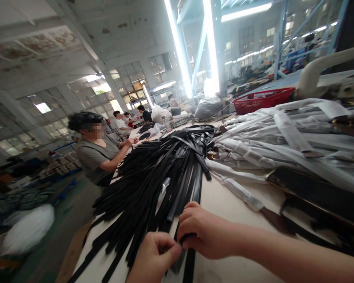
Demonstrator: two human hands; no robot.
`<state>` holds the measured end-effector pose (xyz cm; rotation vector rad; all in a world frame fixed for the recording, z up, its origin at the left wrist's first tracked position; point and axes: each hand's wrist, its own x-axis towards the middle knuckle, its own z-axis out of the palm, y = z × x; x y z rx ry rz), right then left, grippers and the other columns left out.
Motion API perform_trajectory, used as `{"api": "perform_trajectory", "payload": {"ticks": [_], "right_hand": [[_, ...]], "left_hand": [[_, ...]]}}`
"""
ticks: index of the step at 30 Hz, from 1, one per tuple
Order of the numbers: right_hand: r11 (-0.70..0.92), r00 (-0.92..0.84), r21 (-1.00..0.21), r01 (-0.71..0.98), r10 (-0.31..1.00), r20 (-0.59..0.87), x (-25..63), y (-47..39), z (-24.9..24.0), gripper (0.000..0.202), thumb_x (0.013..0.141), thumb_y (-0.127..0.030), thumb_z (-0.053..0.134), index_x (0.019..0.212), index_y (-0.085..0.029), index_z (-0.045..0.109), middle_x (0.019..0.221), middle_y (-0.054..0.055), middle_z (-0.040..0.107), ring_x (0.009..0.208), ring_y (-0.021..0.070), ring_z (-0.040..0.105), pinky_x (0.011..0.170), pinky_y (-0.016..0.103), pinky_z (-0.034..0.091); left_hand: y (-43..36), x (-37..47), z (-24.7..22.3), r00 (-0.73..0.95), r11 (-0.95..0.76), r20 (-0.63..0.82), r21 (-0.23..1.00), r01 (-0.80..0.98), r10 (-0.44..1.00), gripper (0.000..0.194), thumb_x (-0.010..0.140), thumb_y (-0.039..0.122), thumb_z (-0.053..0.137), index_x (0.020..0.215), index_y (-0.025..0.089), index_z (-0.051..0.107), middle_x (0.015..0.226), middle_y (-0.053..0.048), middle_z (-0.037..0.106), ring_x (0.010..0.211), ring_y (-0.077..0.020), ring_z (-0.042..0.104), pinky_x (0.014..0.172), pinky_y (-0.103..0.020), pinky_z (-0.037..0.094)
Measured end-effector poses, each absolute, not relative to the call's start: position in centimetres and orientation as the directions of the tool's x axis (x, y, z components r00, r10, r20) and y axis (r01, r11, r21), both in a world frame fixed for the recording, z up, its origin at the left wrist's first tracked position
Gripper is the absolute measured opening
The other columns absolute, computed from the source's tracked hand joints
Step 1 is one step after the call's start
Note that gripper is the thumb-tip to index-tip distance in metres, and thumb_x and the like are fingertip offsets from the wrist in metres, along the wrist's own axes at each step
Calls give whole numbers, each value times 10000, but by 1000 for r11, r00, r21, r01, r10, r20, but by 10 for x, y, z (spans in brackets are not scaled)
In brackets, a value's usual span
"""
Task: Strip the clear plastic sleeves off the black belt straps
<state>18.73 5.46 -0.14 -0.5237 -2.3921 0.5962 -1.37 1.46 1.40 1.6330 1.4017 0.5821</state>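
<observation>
I am observing the right hand (pixel 203 232) clamping its curled fingers around a dark strap (pixel 190 237) over the near tabletop (pixel 216 200). The left hand (pixel 155 257), cut off by the lower edge, is pinching thumb and forefinger together on it. Fingers and blur are hiding most of its length. Black straps (pixel 153 165) are crowding the space beyond; white-wrapped straps (pixel 253 145) are lying right; a co-worker (pixel 97 153) is occupying the left side.
</observation>
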Motion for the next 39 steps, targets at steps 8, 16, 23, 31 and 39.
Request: {"api": "perform_trajectory", "payload": {"ticks": [8,16,23,31,39], "right_hand": [[737,-680,-423,527,665,311,212,81,9,188,870,-258,586,709,-165,558,764,19,620,871,183,550,964,402,257],[810,-781,-455,370,536,319,188,47,6,124,854,-224,573,738,-183,561,748,-9,621,860,162,553,980,383,254],[736,-676,-345,582,674,297,210,83,1,266,921,-276,484,684,-169,541,733,36,623,888,206,544,995,441,234],[813,-730,-391,432,570,377,184,46,5,141,883,-183,500,744,-182,522,750,4,582,826,153,510,944,336,283],[760,-681,-396,515,644,348,215,83,9,218,913,-226,490,701,-178,514,771,23,584,878,190,495,942,397,294]], "left_hand": [[11,-18,-6,191,225,-337,869,441,922,562,556,668,731,613,128,588,482,34,473,479,-92,396,495,-232,252],[13,-12,-13,253,141,-266,894,425,930,574,582,675,714,500,131,552,449,57,348,491,-76,285,495,-242,191],[13,-13,-14,205,144,-263,876,460,943,533,622,637,704,537,117,626,460,43,388,488,-85,299,500,-244,218],[16,-8,-16,262,53,-160,926,373,952,590,638,696,647,507,136,514,496,60,299,507,-77,241,498,-251,161],[15,-8,-16,177,132,-223,898,420,959,594,605,713,662,523,139,536,449,62,338,482,-81,284,506,-240,228]]}}
